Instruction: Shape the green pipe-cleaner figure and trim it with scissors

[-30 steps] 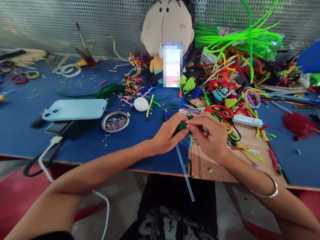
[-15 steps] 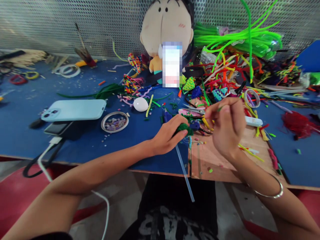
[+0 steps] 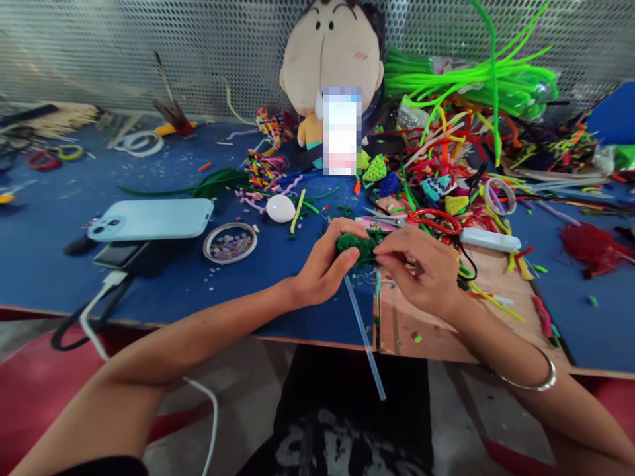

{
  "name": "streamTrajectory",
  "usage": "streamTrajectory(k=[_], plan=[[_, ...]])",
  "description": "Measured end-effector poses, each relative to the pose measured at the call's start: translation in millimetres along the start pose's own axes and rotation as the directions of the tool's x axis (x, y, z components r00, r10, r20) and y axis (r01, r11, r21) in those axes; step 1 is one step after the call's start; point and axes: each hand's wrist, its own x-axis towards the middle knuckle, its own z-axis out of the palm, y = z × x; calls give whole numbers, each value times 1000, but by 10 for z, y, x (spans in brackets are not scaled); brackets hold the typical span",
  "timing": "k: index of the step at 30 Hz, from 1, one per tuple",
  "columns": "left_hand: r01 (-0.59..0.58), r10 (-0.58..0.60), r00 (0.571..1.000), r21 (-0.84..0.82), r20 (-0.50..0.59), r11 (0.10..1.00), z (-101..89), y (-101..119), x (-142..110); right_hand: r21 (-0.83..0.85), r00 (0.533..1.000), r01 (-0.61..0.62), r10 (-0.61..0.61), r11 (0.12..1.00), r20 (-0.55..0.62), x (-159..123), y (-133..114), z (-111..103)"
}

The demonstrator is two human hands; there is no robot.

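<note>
My left hand (image 3: 325, 261) is closed around a dark green fuzzy chenille piece (image 3: 353, 247), with the thumb in front and the fingers behind it. At the right end of that piece, my right hand (image 3: 421, 268) pinches with thumb and forefinger; the exact strand between the fingertips is too small to make out. Just beyond the hands lie scissors with red handles (image 3: 436, 220), blades pointing left. A clear glue stick (image 3: 364, 337) sticks out below the left hand, over the table's front edge.
A light blue phone (image 3: 153, 218), a round dish of beads (image 3: 231, 244) and a white egg-shaped object (image 3: 280, 209) are on the left. Behind stand a plush doll (image 3: 310, 66) and a lit phone (image 3: 342, 132). Bright green chenille stems (image 3: 471, 86) pile up at back right.
My right hand has come down and left to the green piece, uncovering the scissors' red handles. My left hand has turned slightly, showing more of the piece.
</note>
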Motion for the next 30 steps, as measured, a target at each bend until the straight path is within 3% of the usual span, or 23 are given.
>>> streamTrajectory(k=[7, 12, 20, 30], plan=[[-22, 6, 995, 149, 104, 989, 0, 82, 39, -85, 997, -13, 6, 996, -74, -7, -16, 117], [7, -39, 991, 251, 125, 968, -5, 113, 59, -126, 999, -41, 37, 991, -32, -19, -2, 154], [84, -105, 989, 180, 108, 980, 18, 155, 68, -158, 995, -99, 94, 982, -40, -38, -18, 181], [119, -139, 979, 136, 147, 983, 10, 203, 75, 34, 973, -224, 225, 974, -41, -34, -78, 183]])
